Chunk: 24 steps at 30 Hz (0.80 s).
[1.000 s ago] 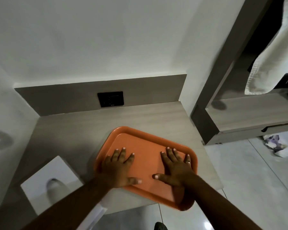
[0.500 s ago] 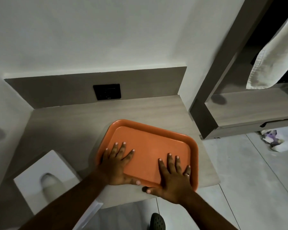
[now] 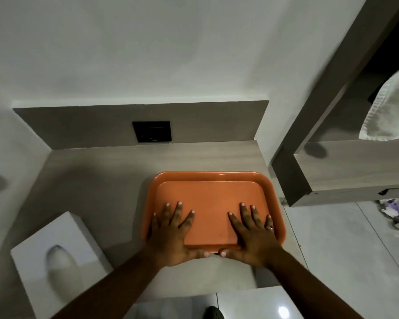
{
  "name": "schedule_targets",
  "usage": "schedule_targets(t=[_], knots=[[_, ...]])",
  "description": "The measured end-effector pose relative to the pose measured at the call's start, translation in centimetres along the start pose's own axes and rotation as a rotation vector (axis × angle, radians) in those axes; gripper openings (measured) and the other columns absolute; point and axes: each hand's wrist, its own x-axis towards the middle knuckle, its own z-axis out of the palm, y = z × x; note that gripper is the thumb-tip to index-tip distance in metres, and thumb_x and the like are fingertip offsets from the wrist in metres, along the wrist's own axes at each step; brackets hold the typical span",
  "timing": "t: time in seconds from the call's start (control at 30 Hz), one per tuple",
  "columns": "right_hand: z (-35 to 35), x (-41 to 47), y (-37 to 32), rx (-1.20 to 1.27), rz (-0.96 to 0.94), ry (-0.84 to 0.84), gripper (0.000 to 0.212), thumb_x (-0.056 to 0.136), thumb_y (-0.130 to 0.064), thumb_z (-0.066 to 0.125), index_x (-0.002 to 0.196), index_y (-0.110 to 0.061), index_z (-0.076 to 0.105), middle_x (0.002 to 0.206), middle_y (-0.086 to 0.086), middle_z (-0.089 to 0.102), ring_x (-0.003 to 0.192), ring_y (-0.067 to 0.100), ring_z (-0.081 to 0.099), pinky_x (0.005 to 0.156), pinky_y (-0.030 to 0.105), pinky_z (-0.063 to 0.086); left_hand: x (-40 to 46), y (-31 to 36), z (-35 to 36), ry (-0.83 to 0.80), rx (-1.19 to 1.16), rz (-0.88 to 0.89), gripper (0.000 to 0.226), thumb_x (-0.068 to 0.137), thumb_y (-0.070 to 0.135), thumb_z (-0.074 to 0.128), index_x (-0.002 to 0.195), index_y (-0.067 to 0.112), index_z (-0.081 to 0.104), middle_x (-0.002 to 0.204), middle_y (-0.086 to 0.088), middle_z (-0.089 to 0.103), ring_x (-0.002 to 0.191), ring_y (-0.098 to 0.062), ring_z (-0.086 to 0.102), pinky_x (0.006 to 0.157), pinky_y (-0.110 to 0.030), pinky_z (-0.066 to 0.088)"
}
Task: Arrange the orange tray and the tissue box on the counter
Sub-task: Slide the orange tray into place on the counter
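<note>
The orange tray [image 3: 212, 194] lies flat on the wooden counter [image 3: 97, 180], close to its right end and square to the back wall. My left hand [image 3: 171, 233] presses flat on the tray's near left part with fingers spread. My right hand [image 3: 251, 233] lies flat on the near right part in the same way. Both thumbs hang over the tray's near rim and almost meet. The white tissue box [image 3: 55, 256], with an oval opening on top, stands turned at an angle at the counter's front left, apart from the tray.
A black wall socket [image 3: 151, 131] sits in the backsplash behind the tray. A lower wooden shelf [image 3: 355, 166] and its dark post stand to the right, with a white towel [image 3: 387, 111] hanging above. Tiled floor lies below, with crumpled litter [image 3: 396, 212] at the far right.
The tray has turned from skewed to square with the wall and slid back onto the counter. Both hands slid toward the tray's near edge.
</note>
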Motion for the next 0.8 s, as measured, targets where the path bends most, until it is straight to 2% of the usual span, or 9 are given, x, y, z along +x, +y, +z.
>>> schedule_targets(t=[0.23, 0.53, 0.67, 0.8], knots=[[-2.7, 3.8, 3.2, -0.005, -0.031, 0.011, 0.114, 0.054, -0.106, 0.019, 0.137, -0.050, -0.035, 0.153, -0.001, -0.041, 0.140, 0.030, -0.039, 0.111, 0.065, -0.020, 4.7, 1.3, -0.2, 0.060, -0.039, -0.056, 0.123, 0.042, 0.108, 0.023, 0.144, 0.046, -0.008, 0.162, -0.003, -0.014, 0.142, -0.032, -0.026, 0.109, -0.062, -0.016], [-5.6, 7.7, 5.8, -0.026, -0.058, -0.009, 0.121, 0.052, -0.107, 0.018, 0.147, -0.046, -0.023, 0.155, 0.001, -0.038, 0.141, 0.031, -0.037, 0.112, 0.068, -0.016, 8.7, 2.4, -1.2, 0.068, -0.056, -0.114, 0.123, 0.041, 0.108, 0.022, 0.143, 0.047, -0.008, 0.162, -0.002, -0.015, 0.142, -0.032, -0.025, 0.110, -0.063, -0.015], [-6.6, 7.3, 5.3, 0.009, -0.086, -0.021, 0.121, 0.053, -0.106, 0.018, 0.150, -0.043, -0.019, 0.159, 0.004, -0.033, 0.143, 0.032, -0.033, 0.114, 0.066, -0.013, 7.9, 2.5, -2.4, 0.071, -0.055, -0.068, 0.123, 0.047, 0.105, 0.020, 0.148, 0.038, 0.002, 0.163, -0.007, -0.006, 0.146, -0.035, -0.012, 0.113, -0.062, -0.006], [-9.2, 7.5, 1.5, 0.109, -0.216, 0.080, 0.118, 0.059, -0.104, 0.023, 0.153, -0.041, -0.009, 0.165, 0.002, -0.015, 0.149, 0.026, -0.019, 0.118, 0.055, -0.009, 3.9, 0.5, -3.8, 0.308, -0.117, 0.039, 0.111, 0.067, 0.091, 0.036, 0.149, 0.018, 0.023, 0.158, -0.018, 0.018, 0.145, -0.038, 0.014, 0.115, -0.058, 0.014]])
